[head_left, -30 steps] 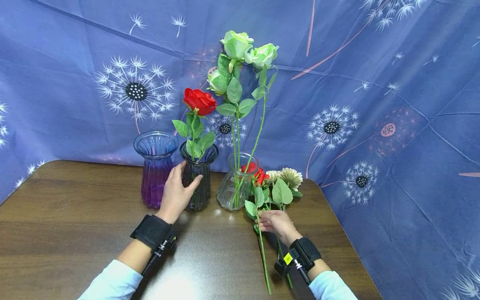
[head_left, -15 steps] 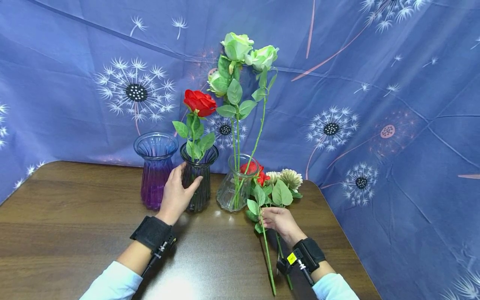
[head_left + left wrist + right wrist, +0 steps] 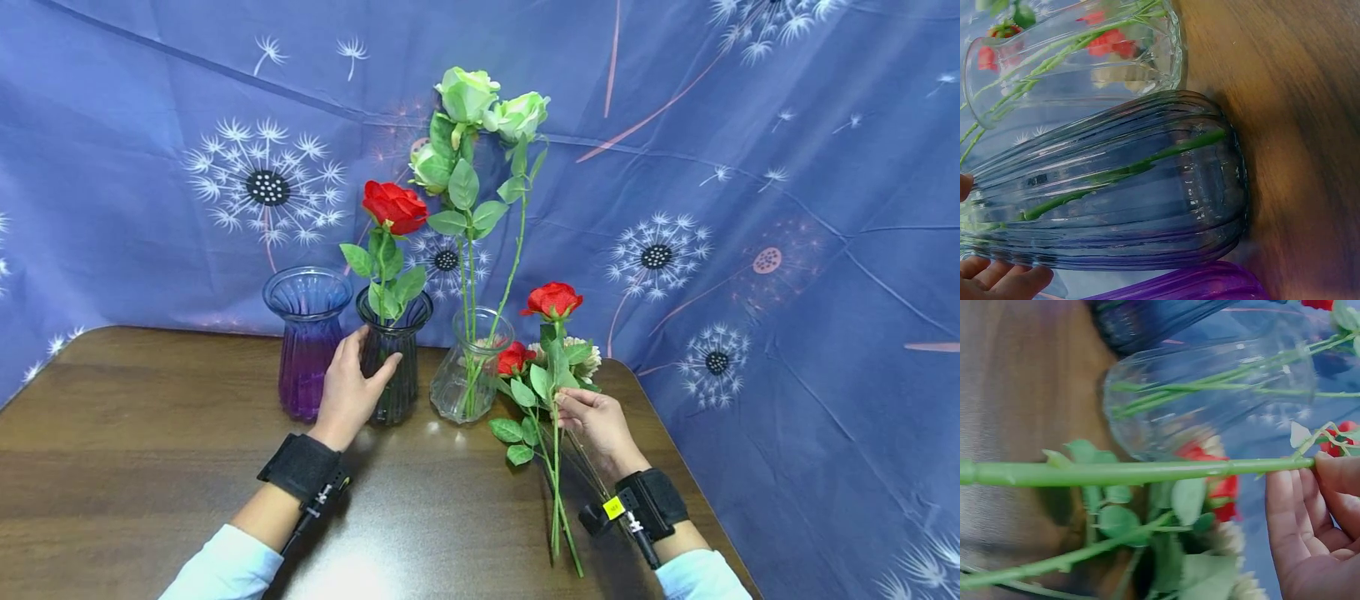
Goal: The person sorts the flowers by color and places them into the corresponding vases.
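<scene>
My left hand (image 3: 350, 392) holds the dark grey ribbed glass vase (image 3: 405, 379), thumb on one side and fingers on the other. A single red rose (image 3: 395, 208) stands in that vase; its stem shows through the glass in the left wrist view. My right hand (image 3: 600, 423) pinches the green stem (image 3: 1166, 473) of another red rose (image 3: 553, 300) between thumb and fingers. This rose is upright, its bloom raised above the flowers lying on the table. Behind it lie a further red rose (image 3: 514, 358) and cream flowers (image 3: 590, 362), partly hidden by leaves.
Left of the grey vase stands a blue-to-purple glass vase (image 3: 307, 367). To its right, a clear glass vase (image 3: 450, 392) holds several pale green roses (image 3: 467, 96). All stand along the back of the wooden table (image 3: 150, 433), before a blue dandelion-print cloth (image 3: 750, 150).
My right hand has moved up and to the right, lifting the red rose so that its bloom rises from behind the clear vase. The left hand stays on the grey vase.
</scene>
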### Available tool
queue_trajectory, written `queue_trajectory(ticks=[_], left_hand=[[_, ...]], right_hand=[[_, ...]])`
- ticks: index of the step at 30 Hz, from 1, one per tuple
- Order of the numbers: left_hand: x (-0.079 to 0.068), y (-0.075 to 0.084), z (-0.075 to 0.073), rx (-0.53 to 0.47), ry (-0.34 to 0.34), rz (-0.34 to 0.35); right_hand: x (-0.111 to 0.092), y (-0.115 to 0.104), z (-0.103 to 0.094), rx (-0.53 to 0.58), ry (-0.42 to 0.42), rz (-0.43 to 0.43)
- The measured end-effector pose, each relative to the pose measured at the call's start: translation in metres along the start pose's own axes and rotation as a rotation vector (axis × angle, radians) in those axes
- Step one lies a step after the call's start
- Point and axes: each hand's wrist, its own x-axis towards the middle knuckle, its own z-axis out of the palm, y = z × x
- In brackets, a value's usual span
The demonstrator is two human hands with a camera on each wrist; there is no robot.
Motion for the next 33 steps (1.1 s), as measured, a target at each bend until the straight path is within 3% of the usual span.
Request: queue_trajectory(ticks=[6, 17, 33], left_hand=[[-0.002, -0.002, 0.0, 0.001, 0.004, 0.008], [-0.001, -0.002, 0.001, -0.001, 0.009, 0.025], [0.0, -0.001, 0.001, -0.001, 0.007, 0.024]], right_hand=[[-0.005, -0.022, 0.001, -0.034, 0.059, -0.068], [-0.013, -0.065, 0.013, -0.097, 0.182, -0.328], [-0.013, -0.135, 0.055, -0.057, 0.171, -0.594]])
